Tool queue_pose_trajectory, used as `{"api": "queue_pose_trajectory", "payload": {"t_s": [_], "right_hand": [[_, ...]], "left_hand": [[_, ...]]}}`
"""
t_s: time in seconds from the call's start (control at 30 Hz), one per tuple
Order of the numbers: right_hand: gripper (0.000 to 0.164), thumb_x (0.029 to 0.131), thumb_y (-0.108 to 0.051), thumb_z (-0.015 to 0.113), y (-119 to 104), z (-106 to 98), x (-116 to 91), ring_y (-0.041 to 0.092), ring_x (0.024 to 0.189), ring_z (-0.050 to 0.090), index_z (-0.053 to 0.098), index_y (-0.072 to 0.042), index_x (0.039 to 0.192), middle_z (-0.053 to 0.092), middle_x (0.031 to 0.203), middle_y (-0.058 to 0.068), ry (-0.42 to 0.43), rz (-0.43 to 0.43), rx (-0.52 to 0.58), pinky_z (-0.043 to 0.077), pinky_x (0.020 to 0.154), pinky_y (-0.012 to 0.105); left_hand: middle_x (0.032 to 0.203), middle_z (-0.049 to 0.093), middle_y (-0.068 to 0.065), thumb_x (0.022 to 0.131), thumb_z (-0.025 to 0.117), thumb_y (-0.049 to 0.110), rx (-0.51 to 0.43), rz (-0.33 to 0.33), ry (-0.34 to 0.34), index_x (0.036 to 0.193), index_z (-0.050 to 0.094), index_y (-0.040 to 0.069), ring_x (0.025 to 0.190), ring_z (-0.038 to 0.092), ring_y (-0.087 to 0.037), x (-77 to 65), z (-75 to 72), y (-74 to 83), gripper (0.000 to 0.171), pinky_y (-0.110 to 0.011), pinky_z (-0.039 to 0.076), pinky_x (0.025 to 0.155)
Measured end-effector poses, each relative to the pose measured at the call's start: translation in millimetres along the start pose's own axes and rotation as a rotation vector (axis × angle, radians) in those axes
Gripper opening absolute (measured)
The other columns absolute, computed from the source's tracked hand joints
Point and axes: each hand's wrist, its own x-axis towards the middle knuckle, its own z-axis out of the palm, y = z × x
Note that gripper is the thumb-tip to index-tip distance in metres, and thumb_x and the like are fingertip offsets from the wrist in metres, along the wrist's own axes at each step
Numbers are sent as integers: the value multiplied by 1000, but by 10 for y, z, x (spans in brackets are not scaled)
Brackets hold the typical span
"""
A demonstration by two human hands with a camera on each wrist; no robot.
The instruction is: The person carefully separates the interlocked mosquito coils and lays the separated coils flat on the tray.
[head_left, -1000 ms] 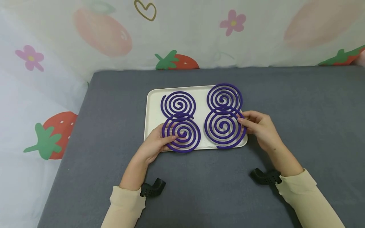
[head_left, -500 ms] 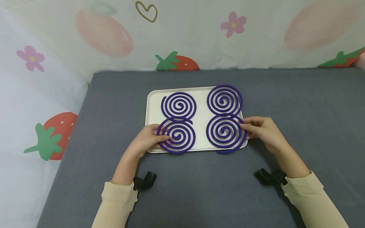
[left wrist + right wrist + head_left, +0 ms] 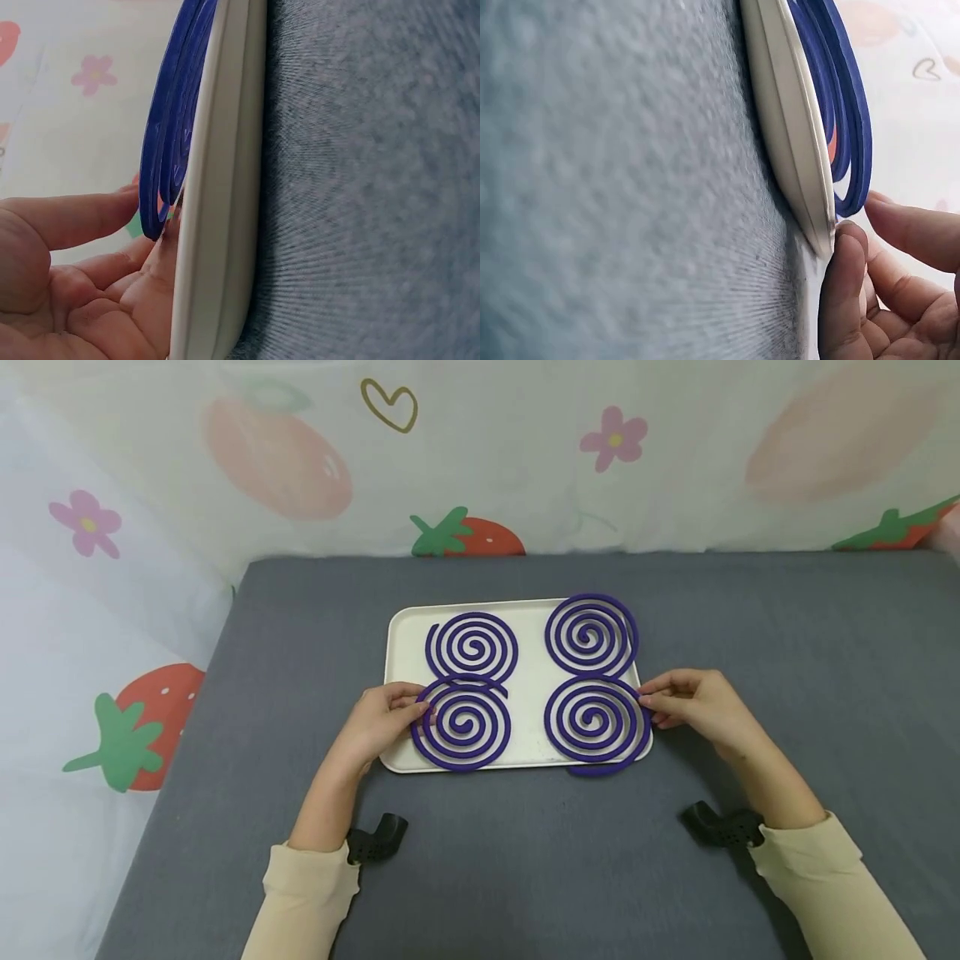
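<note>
Several purple spiral mosquito coils lie on a white tray (image 3: 529,727). My left hand (image 3: 384,718) pinches the left edge of the front left coil (image 3: 465,725), thumb on top and fingers underneath. In the left wrist view this coil (image 3: 154,150) leans just above the tray's rim. On the other side, my right hand (image 3: 692,703) holds the right edge of the front right coil (image 3: 593,720) between thumb and fingers, with its fingertips right at the tray's corner. That coil's outer end sticks out past the tray's front rim. Both front coils overlap the ones behind.
At the back of the tray are a left coil (image 3: 473,647) and a right coil (image 3: 588,635), the right one reaching over the rim. A grey cloth (image 3: 525,868) covers the table. Behind it hangs a printed curtain (image 3: 487,452).
My left hand has shifted left and brought the front left coil back over the tray. The right hand's coil has moved slightly toward the front, and that hand a little to the right.
</note>
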Motion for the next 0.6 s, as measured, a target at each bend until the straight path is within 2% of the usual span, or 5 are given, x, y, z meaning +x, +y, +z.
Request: {"api": "queue_pose_trajectory", "payload": {"t_s": [0.1,0.27,0.43,0.5,0.6], "right_hand": [[31,90,-8,64,12,-22,13,10,67,61,59,16,109,66,79,-2,-5,4,0,55,63,27],[32,90,-8,64,27,-36,48,10,68,61,58,16,110,66,81,-2,-11,-3,11,55,63,27],[33,90,-9,64,103,-22,28,11,72,62,58,16,110,67,84,-3,-24,-3,44,55,66,27],[33,90,-9,64,150,-17,5,11,74,63,57,16,110,67,85,-4,-28,-1,58,55,67,27],[33,90,-9,64,219,-19,-31,11,76,64,57,17,110,67,87,-4,-31,-12,75,56,69,27]], "left_hand": [[103,65,-21,94,55,5,17,27,23,119,57,-10,85,63,-16,12,7,5,30,-21,52,73],[111,63,-24,94,54,4,61,74,70,119,57,-10,102,62,-28,14,-1,9,28,-34,50,88],[115,63,-22,94,55,6,144,137,79,120,57,-8,106,61,-31,-71,-21,-53,29,-43,47,93],[116,62,-21,94,55,7,127,144,72,121,57,-7,108,60,-31,-108,-27,-98,30,-43,46,94],[119,61,-22,94,56,8,26,140,49,124,55,-6,112,58,-30,-143,-39,-176,33,-41,45,96]]}}
